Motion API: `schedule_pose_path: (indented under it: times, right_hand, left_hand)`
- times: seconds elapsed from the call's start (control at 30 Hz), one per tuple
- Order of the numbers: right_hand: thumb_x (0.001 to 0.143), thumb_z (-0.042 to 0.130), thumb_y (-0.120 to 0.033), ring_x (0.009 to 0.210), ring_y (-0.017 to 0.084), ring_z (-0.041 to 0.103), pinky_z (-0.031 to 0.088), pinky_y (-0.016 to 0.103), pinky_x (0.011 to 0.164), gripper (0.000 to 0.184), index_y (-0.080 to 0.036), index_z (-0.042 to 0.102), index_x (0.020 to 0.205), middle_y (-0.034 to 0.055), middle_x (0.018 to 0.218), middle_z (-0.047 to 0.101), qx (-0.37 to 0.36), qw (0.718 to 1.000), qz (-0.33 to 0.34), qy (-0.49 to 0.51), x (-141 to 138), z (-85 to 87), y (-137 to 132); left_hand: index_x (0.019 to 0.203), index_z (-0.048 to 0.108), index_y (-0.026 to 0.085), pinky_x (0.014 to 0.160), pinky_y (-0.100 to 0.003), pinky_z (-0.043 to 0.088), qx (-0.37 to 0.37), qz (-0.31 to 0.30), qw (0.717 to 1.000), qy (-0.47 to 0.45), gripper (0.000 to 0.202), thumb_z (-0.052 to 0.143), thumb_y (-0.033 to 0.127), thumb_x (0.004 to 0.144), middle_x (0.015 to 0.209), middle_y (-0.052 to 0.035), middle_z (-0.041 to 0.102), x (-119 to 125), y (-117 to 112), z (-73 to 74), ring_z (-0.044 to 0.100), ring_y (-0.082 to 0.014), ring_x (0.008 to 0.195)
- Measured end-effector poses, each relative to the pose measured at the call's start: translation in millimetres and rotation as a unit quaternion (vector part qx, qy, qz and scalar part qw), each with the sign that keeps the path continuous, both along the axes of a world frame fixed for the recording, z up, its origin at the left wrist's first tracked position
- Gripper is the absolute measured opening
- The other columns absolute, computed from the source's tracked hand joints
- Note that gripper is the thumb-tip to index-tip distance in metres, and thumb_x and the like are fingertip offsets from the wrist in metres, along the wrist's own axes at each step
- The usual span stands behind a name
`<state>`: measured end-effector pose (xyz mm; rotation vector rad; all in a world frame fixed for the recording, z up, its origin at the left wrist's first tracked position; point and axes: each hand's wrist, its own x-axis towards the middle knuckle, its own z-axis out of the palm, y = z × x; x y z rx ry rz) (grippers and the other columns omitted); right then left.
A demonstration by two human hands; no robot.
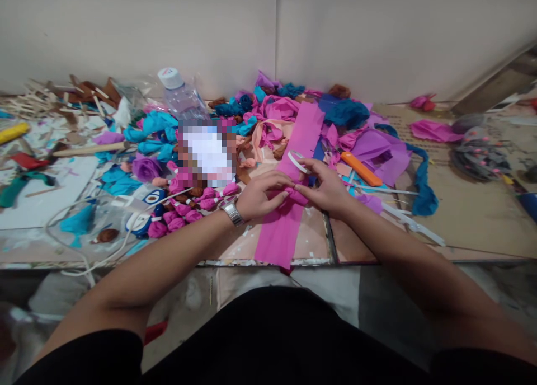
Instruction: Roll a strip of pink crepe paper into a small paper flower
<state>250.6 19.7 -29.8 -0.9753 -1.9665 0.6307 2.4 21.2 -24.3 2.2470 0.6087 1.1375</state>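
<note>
A long strip of pink crepe paper lies across the table and hangs slightly over its front edge. Above it, my left hand and my right hand meet, thumbs nearly touching. Both pinch a small gathered piece of pink crepe paper between thumbs and fingers. A narrow white ring, like a roll of tape, sits at my right fingertips. To the left of my left hand are several pink paper buds with white bands. An orange utility knife rests to the right of my right hand.
A plastic bottle stands behind a blurred white patch. Heaped crepe paper in blue and purple covers the back. Green-handled pliers, wooden sticks and a white cable are on the left, a cardboard sheet on the right.
</note>
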Motion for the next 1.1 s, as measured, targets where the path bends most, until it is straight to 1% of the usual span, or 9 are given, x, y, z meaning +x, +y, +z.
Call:
schedule_pose_path:
  times: [0.27,0.4,0.5,0.6,0.67,0.77,0.87,0.97,1.1]
  right_hand:
    - [0.095,0.079,-0.038,0.115,0.029,0.075,0.064,0.046,0.102,0.057,-0.030,0.060,0.148,0.0101,0.139,0.072,-0.027,1.000,0.016,0.003,-1.7,6.6,-3.6]
    - [0.097,0.076,-0.037,0.111,0.028,0.075,0.063,0.048,0.103,0.053,-0.029,0.061,0.147,0.0099,0.137,0.073,-0.042,0.999,0.015,0.023,-3.0,10.0,-4.5]
    - [0.098,0.072,-0.034,0.105,0.024,0.074,0.063,0.045,0.100,0.050,-0.029,0.061,0.147,0.0088,0.134,0.072,-0.037,0.998,0.012,0.057,-3.9,11.6,-4.5]
    - [0.098,0.073,-0.032,0.109,0.023,0.072,0.062,0.042,0.101,0.054,-0.031,0.058,0.150,0.0072,0.137,0.069,-0.028,0.996,0.011,0.083,-3.3,12.0,-4.5]
    - [0.097,0.073,-0.032,0.111,0.023,0.072,0.061,0.042,0.102,0.054,-0.033,0.057,0.149,0.0063,0.140,0.068,-0.020,0.995,0.004,0.094,-2.2,12.3,-4.1]
    - [0.098,0.070,-0.032,0.113,0.026,0.072,0.059,0.045,0.103,0.036,-0.032,0.067,0.134,0.0059,0.131,0.073,0.003,0.997,-0.027,0.077,-0.4,14.4,-2.9]
    - [0.099,0.064,-0.025,0.113,0.028,0.071,0.056,0.050,0.104,0.018,-0.028,0.074,0.114,0.0061,0.115,0.079,0.033,0.997,-0.067,0.033,0.9,18.3,-1.2]
    - [0.099,0.060,-0.019,0.107,0.028,0.071,0.055,0.049,0.099,0.018,-0.026,0.076,0.106,0.0058,0.107,0.080,0.052,0.995,-0.082,0.009,1.6,20.4,0.5]
    - [0.102,0.058,-0.022,0.105,0.028,0.071,0.055,0.049,0.096,0.020,-0.027,0.076,0.108,0.0055,0.106,0.081,0.070,0.995,-0.076,-0.004,2.5,17.7,3.1]
  left_hand:
    - [0.125,0.080,0.027,0.100,-0.042,0.062,-0.015,-0.006,1.000,0.012,0.027,0.068,0.034,0.102,0.121,-0.0103,0.079,-1.6,0.2,-0.5,0.075,-0.0223,0.112]
    - [0.124,0.080,0.025,0.100,-0.041,0.062,-0.016,0.002,1.000,0.003,0.025,0.070,0.032,0.102,0.118,-0.0101,0.081,-1.2,-0.9,3.3,0.076,-0.0219,0.111]
    - [0.121,0.079,0.023,0.100,-0.040,0.062,-0.025,0.008,1.000,0.001,0.024,0.071,0.033,0.101,0.118,-0.0105,0.080,-1.4,-1.1,5.0,0.075,-0.0221,0.112]
    - [0.120,0.078,0.022,0.103,-0.042,0.061,-0.051,0.026,0.998,0.003,0.025,0.073,0.035,0.100,0.119,-0.0110,0.079,-1.4,-1.2,3.0,0.074,-0.0232,0.114]
    - [0.121,0.078,0.020,0.101,-0.041,0.064,-0.100,0.034,0.994,-0.018,0.028,0.074,0.037,0.099,0.122,-0.0122,0.078,-1.1,-1.5,-0.5,0.075,-0.0235,0.114]
    - [0.124,0.076,0.019,0.097,-0.038,0.068,-0.195,0.027,0.978,-0.062,0.034,0.075,0.041,0.099,0.129,-0.0144,0.075,-0.4,-1.9,-6.8,0.078,-0.0230,0.111]
    - [0.124,0.075,0.019,0.103,-0.040,0.067,-0.225,0.028,0.971,-0.078,0.036,0.076,0.044,0.098,0.131,-0.0148,0.074,-0.4,-1.5,-10.9,0.078,-0.0237,0.114]
    - [0.125,0.074,0.019,0.106,-0.043,0.067,-0.225,0.038,0.970,-0.079,0.037,0.076,0.045,0.098,0.131,-0.0146,0.074,-0.8,-0.6,-12.7,0.077,-0.0250,0.117]
    - [0.126,0.073,0.020,0.105,-0.044,0.067,-0.218,0.050,0.971,-0.082,0.037,0.074,0.045,0.099,0.130,-0.0138,0.074,-0.6,1.1,-15.7,0.077,-0.0248,0.117]
